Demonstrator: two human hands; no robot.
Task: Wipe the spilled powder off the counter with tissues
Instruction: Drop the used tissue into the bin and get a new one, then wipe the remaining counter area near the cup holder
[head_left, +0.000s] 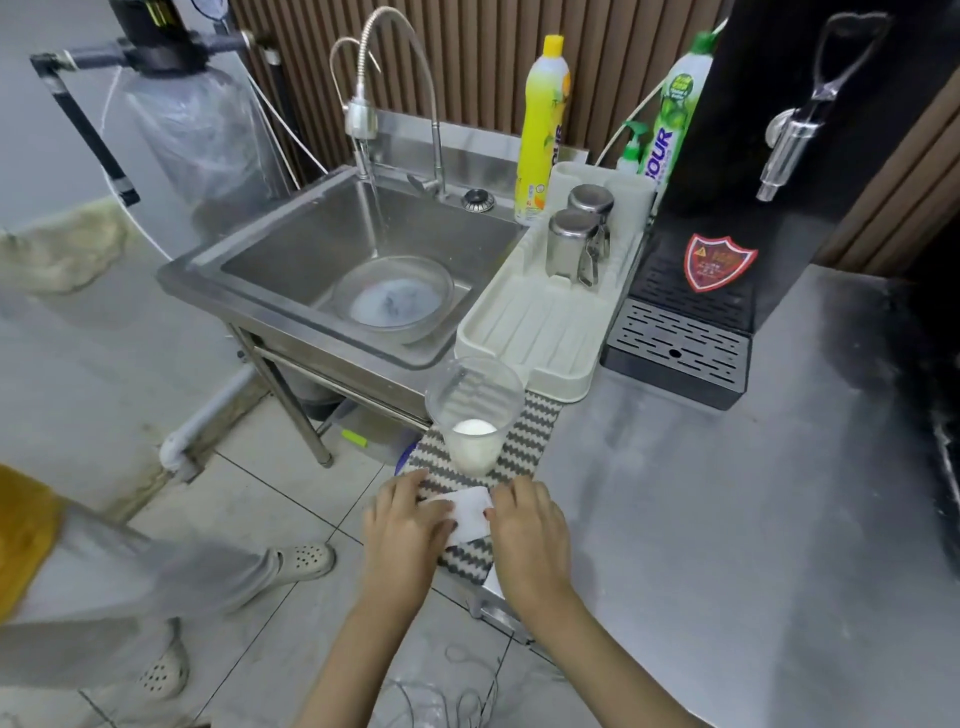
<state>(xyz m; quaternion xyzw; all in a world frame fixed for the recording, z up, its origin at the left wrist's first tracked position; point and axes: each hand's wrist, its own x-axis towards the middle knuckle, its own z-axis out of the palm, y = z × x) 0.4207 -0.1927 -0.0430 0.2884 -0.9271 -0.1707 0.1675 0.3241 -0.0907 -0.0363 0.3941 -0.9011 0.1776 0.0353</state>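
Note:
A white tissue (471, 513) lies over the near part of a grey-and-white striped mat (524, 431) at the steel counter's left edge. My left hand (402, 525) and my right hand (530, 527) hold the tissue from either side, thumbs on it. Just beyond the tissue a clear plastic cup (474, 410) with white powder in its bottom stands on the mat. The steel counter (701, 519) shows a faint pale dusting of powder to the right.
A cream dish rack (535, 338) with two steel cups stands behind the mat. The sink (291, 249) with running tap and glass bowl is left of it. A black dispenser (691, 317) stands at the back right. Another person's legs are on the floor at left.

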